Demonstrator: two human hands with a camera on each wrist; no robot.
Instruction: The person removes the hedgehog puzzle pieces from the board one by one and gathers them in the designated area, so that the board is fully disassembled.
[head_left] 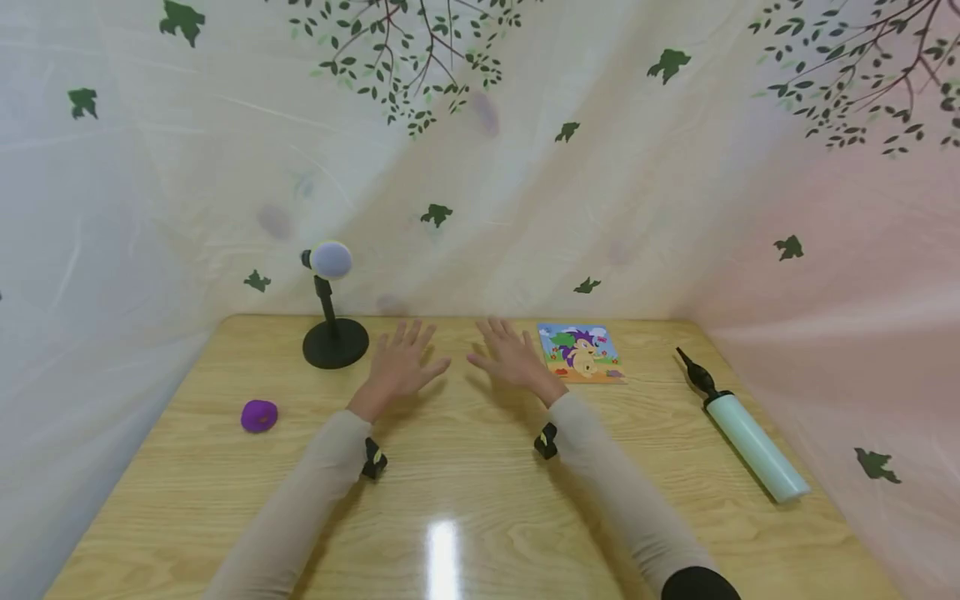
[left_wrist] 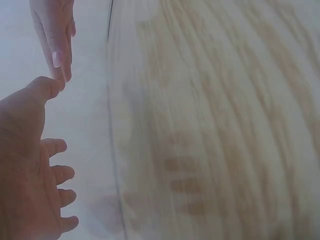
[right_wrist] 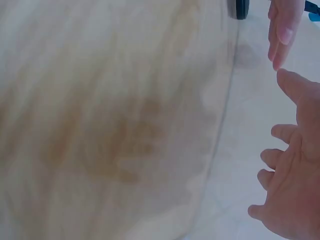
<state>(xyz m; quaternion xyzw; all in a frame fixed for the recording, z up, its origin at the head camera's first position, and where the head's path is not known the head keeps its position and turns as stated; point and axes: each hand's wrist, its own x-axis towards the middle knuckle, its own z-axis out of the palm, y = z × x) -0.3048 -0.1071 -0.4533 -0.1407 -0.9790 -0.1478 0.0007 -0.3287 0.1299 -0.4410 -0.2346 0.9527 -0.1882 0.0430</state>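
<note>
Both hands hover flat over the far middle of the wooden worktop (head_left: 465,467), palms down, fingers straight and spread, holding nothing. The left hand (head_left: 400,360) lies just right of a black microphone stand (head_left: 334,321) near the far edge. The right hand (head_left: 512,353) lies just left of a picture card (head_left: 580,352), apart from it. The thumbs point toward each other with a small gap between them. A purple lump (head_left: 258,415) sits toward the left edge. A pale green pump (head_left: 742,429) with a black nozzle lies along the right edge.
</note>
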